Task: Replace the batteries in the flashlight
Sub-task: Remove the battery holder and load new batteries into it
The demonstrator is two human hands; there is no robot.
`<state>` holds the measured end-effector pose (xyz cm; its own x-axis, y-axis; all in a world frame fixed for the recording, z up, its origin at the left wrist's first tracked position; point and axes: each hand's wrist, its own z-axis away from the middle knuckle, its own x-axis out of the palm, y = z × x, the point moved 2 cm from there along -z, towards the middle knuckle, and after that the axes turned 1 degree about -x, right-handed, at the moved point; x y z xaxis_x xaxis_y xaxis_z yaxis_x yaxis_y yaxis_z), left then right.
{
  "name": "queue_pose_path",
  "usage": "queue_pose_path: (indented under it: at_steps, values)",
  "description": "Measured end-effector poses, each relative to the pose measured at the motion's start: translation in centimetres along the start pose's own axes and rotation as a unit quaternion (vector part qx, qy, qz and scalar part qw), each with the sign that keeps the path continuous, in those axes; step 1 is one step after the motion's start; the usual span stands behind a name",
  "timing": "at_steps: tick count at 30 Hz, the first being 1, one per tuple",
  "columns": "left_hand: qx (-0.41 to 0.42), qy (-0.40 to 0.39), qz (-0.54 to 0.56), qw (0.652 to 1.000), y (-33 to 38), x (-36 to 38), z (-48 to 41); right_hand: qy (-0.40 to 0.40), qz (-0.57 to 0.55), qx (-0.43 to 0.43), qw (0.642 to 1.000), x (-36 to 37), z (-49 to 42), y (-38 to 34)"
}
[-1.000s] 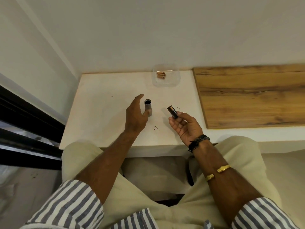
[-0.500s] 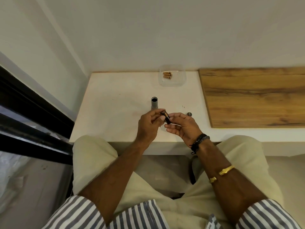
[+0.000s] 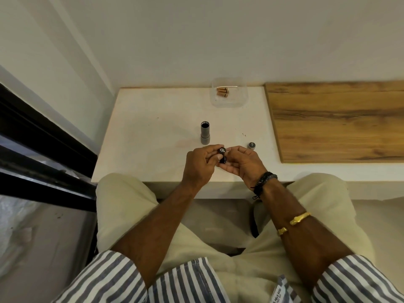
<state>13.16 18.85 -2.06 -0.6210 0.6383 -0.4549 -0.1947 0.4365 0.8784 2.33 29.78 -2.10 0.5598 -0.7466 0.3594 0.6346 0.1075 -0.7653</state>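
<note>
From the head camera, your left hand (image 3: pixel 200 166) and right hand (image 3: pixel 242 162) both pinch the small black battery holder (image 3: pixel 222 154) above the white desk (image 3: pixel 153 132); old cells come out next. The grey flashlight tube (image 3: pixel 205 132) stands upright, open. A second ago only your right hand held the holder.

We've got both hands together over the near edge of the white table (image 3: pixel 153 136), left hand (image 3: pixel 200 166) and right hand (image 3: pixel 242 164) pinching a small black battery holder (image 3: pixel 222 155) between them. Gray flashlight body (image 3: pixel 205 133) stands upright just beyond, its cap (image 3: pixel 251 145) off to the right. Spare batteries (image 3: pixel 222 92) sit in a clear tray (image 3: pixel 238 99) by the wall.
</note>
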Motion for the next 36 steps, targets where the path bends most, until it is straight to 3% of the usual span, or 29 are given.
queue_pose_path:
  at_steps: [13, 19, 26, 28, 31, 36]
  values:
    - [0.037, -0.006, -0.017, 0.999, 0.3, 0.6, -0.1, 0.025, -0.005, -0.006, 1.0, 0.0, 0.0, 0.1]
    - [-0.014, 0.037, 0.029, 0.999, -0.3, 0.4, -0.3, 0.017, -0.005, -0.026, 1.0, 0.2, 0.1, -0.2]
    - [-0.066, 0.058, 0.064, 0.994, -0.8, 1.0, -0.5, 0.05, 0.086, -0.09, 0.991, -0.3, -0.1, -0.1]
    - [-0.114, 0.048, 0.119, 0.985, -1.1, 1.2, -0.7, 0.066, 0.115, -0.122, 0.984, -0.5, -0.2, -0.1]
    - [-0.231, 0.016, 0.286, 0.93, -1.5, 1.6, -0.9, 0.129, 0.137, -0.164, 0.968, -1.3, -0.5, -0.5]
    - [-0.384, -0.027, 0.51, 0.769, -1.9, 1.7, -0.8, 0.254, 0.043, -0.164, 0.952, -4.1, -1.0, -1.9]
